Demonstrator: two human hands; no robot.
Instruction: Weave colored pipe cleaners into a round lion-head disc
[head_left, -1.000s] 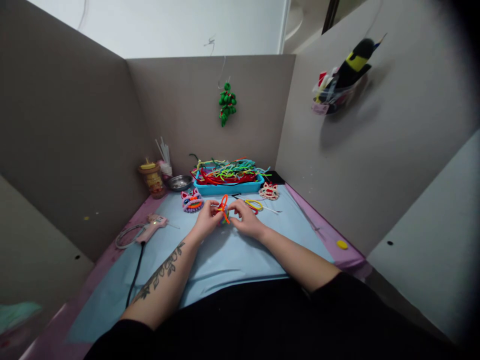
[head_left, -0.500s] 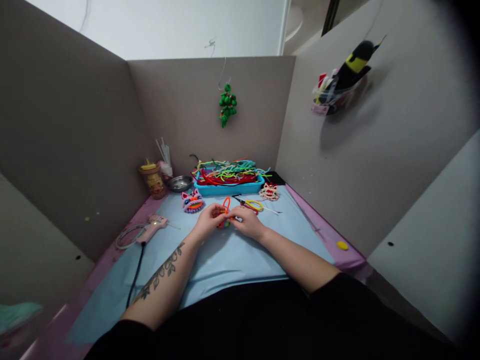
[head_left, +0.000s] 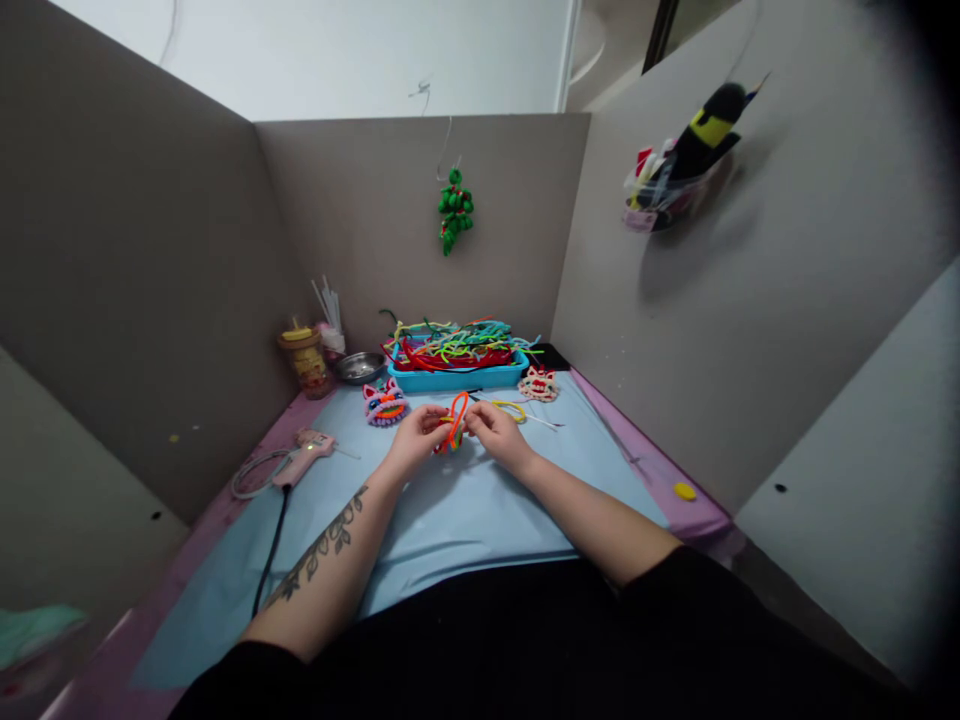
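Over the middle of the blue mat, my left hand (head_left: 418,437) is closed on a small colourful pipe-cleaner piece (head_left: 445,443). An orange pipe cleaner (head_left: 458,408) stands up from it, bent into a narrow loop. My right hand (head_left: 495,434) is closed, with thumb and fingers pinched at the right edge of the orange loop; its fingertips partly hide what they grip. Just behind that hand lie scissors with yellow handles (head_left: 511,408), partly covered. A purple lion-head figure (head_left: 385,403) sits to the left, a cream and red one (head_left: 538,385) to the right.
A blue tray (head_left: 457,380) heaped with pipe cleaners stands at the back. To the left are a pink glue gun (head_left: 301,458) with its cord, a metal bowl (head_left: 360,368) and a lidded cup (head_left: 305,360). A yellow disc (head_left: 685,491) lies at right. Partitions enclose the table.
My right hand has shifted slightly right, away from my left fingers. The orange loop now leans right and shows more fully between the hands.
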